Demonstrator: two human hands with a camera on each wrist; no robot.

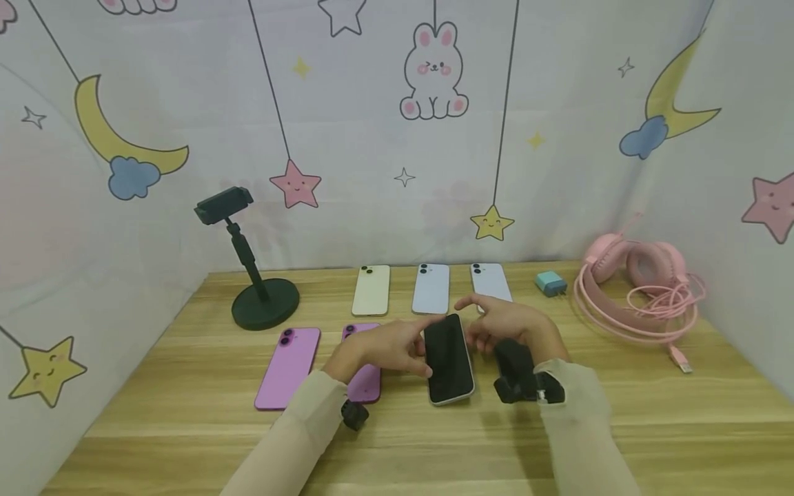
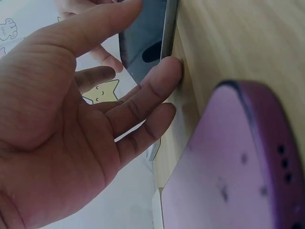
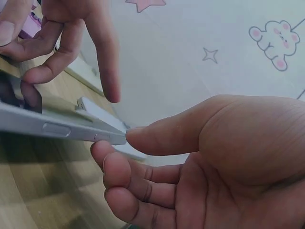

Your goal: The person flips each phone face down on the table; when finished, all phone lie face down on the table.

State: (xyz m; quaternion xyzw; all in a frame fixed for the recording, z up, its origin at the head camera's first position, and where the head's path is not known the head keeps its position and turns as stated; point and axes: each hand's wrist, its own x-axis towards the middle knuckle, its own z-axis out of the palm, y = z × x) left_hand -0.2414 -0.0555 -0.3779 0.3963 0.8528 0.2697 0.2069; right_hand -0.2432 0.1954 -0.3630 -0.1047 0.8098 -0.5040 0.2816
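A black-screened smartphone with a pale frame lies face up between the hands, slightly tilted, its near end casting a shadow on the wooden table. My left hand is at its left side, thumb by the edge and fingers loosely bent. The right hand holds the opposite edge by the fingertips; its index finger stretches out past the top corner. In the right wrist view, a fingertip sits under the silver edge and the thumb is beside it. Below my left wrist lies a purple phone, partly covered.
Another purple phone lies to the left. Behind are a cream phone and two pale phones. A black stand is at back left; a teal charger plug and pink headphones with coiled cable are at right.
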